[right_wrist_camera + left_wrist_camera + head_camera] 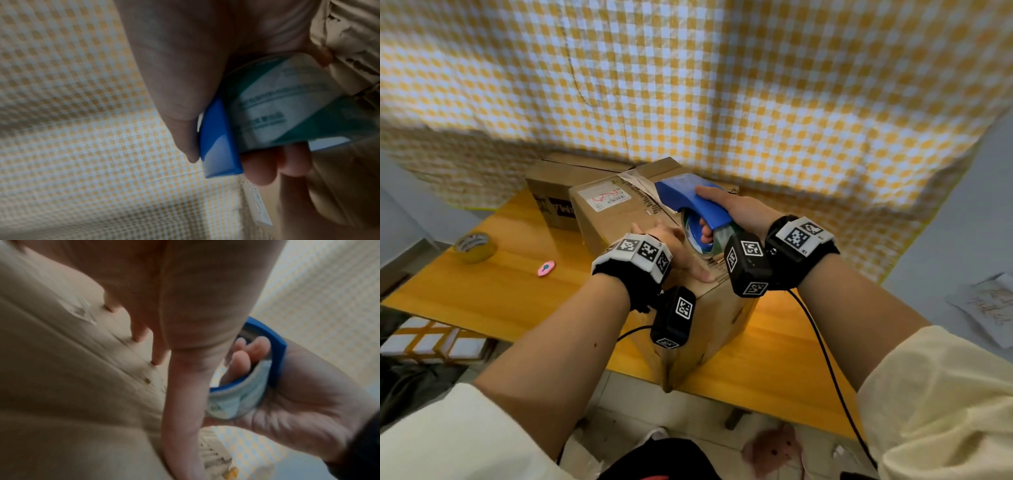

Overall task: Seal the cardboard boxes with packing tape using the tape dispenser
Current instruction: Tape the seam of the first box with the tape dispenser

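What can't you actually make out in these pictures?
- Head view: the tape's free end, hidden behind the left hand and blue tape dispenser.
- Right wrist view: print on the tape roll, too blurred to read.
- Head view: the second box is mostly hidden behind the front box.

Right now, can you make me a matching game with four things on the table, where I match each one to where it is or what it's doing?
Things:
1. blue plastic tape dispenser
2. yellowish roll of tape
3. small pink cutter
4. big brown cardboard box with the white label

Places:
A. lying flat on the wooden table, far left
B. under the left hand, which presses on its top
C. gripped in the right hand above the box
D. on the table between the loose roll and the box

Pairs: 1-C, 2-A, 3-D, 4-B
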